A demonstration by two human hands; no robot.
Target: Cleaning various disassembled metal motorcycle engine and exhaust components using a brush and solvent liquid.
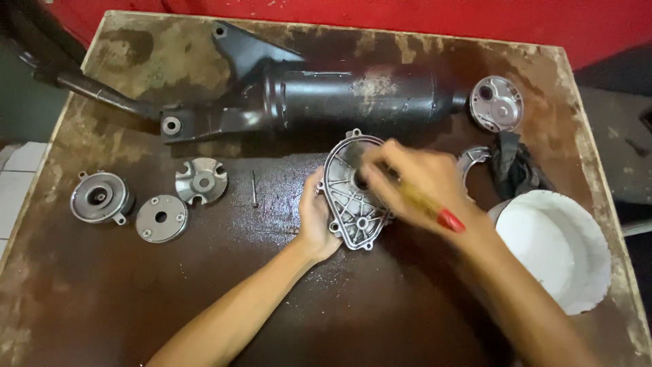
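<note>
Steadying a ribbed, grey cast-metal cover plate (353, 197) on edge at the middle of the worn brown worktop (204, 299), left hand (316, 221) cupping its lower rim, fingers curled against the metal. Pinching a thin yellow-handled tool with a red end (424, 207) in the right hand (414, 180), fingers pressed together around the shaft; tip blurred, possibly a brush working the central bore. Judging progress: three small round metal parts (146, 200) lying apart at left, seemingly finished or waiting. Lying beyond: long black exhaust muffler (326, 95); sitting at right: white bowl (560, 248), dark rag (513, 166).
</note>
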